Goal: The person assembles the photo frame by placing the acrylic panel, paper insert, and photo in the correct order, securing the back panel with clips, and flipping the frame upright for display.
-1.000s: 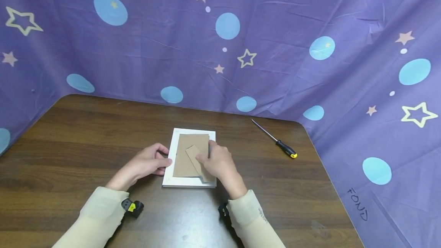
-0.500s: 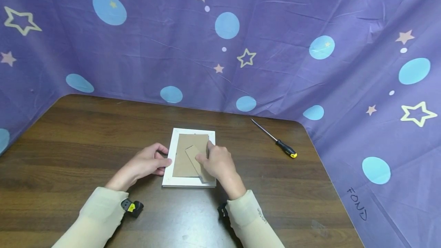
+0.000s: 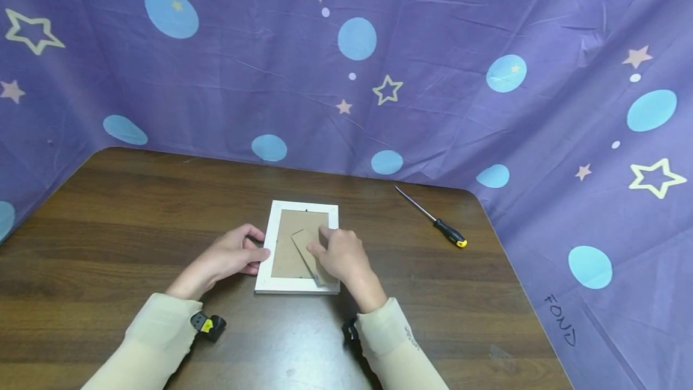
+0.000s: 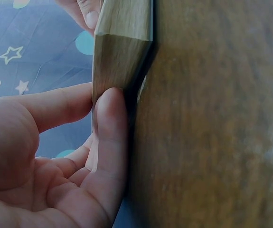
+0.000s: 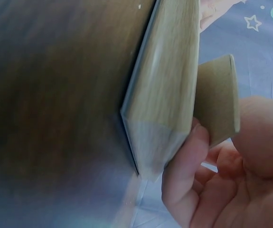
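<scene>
A white picture frame [image 3: 284,286] lies on the table with its brown backing board [image 3: 292,221] facing up. Small dark tabs show along the opening's edges. My left hand [image 3: 230,253] grips the frame's left side, thumb on top and a finger along its wooden edge [image 4: 119,57]. Over the right side of the frame, my right hand [image 3: 343,254] holds the slanted stand flap [image 3: 303,242] on the backing, its thumb on the flap. From the right wrist view, the flap [image 5: 217,99] juts up from the back, and a finger touches the frame's corner. The right hand hides part of the flap.
A screwdriver [image 3: 435,221] with a black and yellow handle lies at the table's back right. Purple patterned cloth [image 3: 444,119] rises behind and beside the brown wooden table [image 3: 135,209]. Each wrist carries a strapped device.
The backing board has shifted and now sits within the frame's opening, with the dark tabs showing around it. My right index finger has moved slightly inward. The left hand stays in place.
</scene>
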`<act>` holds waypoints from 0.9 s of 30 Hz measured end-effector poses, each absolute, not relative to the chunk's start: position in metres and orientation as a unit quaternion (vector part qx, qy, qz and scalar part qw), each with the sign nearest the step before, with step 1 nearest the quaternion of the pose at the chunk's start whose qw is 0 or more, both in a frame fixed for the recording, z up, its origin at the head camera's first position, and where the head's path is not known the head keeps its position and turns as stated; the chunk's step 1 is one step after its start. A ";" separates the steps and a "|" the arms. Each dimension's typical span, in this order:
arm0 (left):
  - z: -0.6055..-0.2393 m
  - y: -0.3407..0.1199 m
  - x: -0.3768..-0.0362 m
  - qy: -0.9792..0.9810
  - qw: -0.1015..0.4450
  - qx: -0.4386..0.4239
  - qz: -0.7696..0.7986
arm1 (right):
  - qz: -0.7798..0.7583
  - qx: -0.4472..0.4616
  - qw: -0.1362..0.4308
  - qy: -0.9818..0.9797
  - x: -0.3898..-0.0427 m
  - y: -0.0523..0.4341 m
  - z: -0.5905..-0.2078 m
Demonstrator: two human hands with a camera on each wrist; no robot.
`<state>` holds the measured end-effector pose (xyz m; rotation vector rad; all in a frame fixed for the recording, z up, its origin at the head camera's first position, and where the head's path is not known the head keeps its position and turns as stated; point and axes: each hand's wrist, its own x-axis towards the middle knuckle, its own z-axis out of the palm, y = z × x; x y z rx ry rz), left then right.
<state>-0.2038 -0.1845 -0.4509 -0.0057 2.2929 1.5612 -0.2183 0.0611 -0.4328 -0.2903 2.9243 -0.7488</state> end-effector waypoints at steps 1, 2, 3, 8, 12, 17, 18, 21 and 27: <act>-0.451 -0.184 -0.204 0.812 0.183 -0.003 0.554 | -0.247 -0.095 0.056 0.963 -0.218 0.061 -0.433; -0.451 -0.185 -0.204 0.812 0.183 -0.003 0.554 | -0.248 -0.095 0.058 0.962 -0.218 0.061 -0.433; -0.451 -0.185 -0.204 0.812 0.184 -0.004 0.554 | -0.250 -0.094 0.059 0.962 -0.219 0.061 -0.432; -0.451 -0.186 -0.204 0.811 0.184 -0.002 0.555 | -0.261 -0.095 0.062 0.959 -0.219 0.061 -0.432; -0.450 -0.185 -0.203 0.808 0.186 -0.001 0.559 | -0.268 -0.097 0.058 0.957 -0.219 0.062 -0.431; -0.449 -0.185 -0.203 0.811 0.185 -0.001 0.555 | -0.270 -0.094 0.052 0.957 -0.218 0.062 -0.430; -0.449 -0.185 -0.203 0.812 0.185 -0.002 0.553 | -0.269 -0.092 0.050 0.957 -0.217 0.062 -0.430; -0.449 -0.185 -0.202 0.815 0.187 -0.004 0.549 | -0.261 -0.088 0.046 0.960 -0.216 0.060 -0.431; -0.449 -0.186 -0.202 0.816 0.185 -0.004 0.548 | -0.231 -0.078 0.028 0.969 -0.214 0.058 -0.432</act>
